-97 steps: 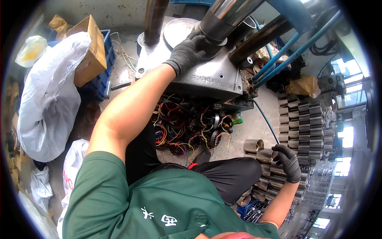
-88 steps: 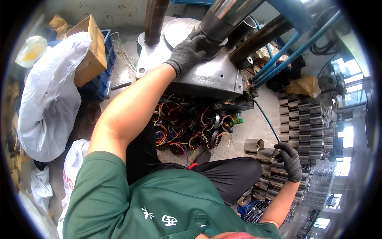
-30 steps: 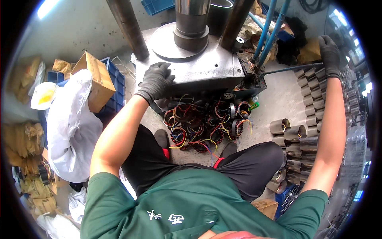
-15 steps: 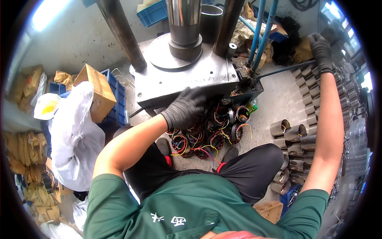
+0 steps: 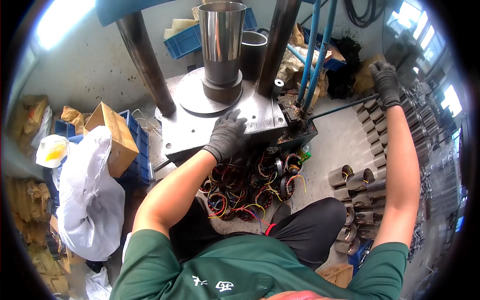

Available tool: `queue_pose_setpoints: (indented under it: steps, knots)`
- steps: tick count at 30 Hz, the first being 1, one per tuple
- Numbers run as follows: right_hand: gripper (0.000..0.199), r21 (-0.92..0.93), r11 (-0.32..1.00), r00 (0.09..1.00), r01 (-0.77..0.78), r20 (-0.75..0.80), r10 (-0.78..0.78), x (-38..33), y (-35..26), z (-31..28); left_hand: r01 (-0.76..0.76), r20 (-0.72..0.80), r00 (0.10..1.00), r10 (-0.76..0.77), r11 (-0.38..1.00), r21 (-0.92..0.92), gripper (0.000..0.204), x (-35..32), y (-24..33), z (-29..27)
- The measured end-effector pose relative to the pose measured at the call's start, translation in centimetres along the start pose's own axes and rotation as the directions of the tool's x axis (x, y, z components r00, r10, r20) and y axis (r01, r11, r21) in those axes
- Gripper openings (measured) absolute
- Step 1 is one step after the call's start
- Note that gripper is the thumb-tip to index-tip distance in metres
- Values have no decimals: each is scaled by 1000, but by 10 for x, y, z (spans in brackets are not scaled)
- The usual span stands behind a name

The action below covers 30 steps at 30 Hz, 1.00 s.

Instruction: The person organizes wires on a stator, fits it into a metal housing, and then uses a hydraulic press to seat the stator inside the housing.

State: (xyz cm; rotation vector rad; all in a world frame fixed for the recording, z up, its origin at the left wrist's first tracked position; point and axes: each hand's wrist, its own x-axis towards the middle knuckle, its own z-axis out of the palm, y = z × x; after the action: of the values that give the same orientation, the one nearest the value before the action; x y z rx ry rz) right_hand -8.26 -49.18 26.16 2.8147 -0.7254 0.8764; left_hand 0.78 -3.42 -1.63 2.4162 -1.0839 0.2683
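Note:
My left hand, in a dark grey glove, lies over the front edge of a steel press plate with fingers spread, holding nothing. Behind it, a polished metal cylinder, open at the top, stands upright on a dark ring and a round disc. My right hand, also gloved, is closed around the far end of a long dark lever beside the press. Several wound stators with coloured lead wires sit on the floor below the plate, between my legs.
Rows of metal sleeves stand on the right floor. Steel columns and blue hoses rise around the press. At left are a cardboard box, a blue crate and a white sack. A green bottle stands near the stators.
My left hand has moved forward, further onto the plate's front edge. My right hand stays on the lever. The view has shifted, bringing the cylinder's open top into sight.

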Motion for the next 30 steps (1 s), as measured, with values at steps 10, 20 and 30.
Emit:
queue_pose_setpoints:
  steps: [10,20,30]
  knots:
    - [38,33,998,996,59,-65,-57,-15,16,0,-409,349,822,450,893,-190,60,-4,59,21]
    - [20,192,946,963,263,15,-270,-165,54,-15,-355,322,848,421,902,-243,41,-4,49,0]
    - [39,310,619,671,722,-97,-735,-97,-215,-38,-83,267,952,151,965,-250,36,22,35,-25]
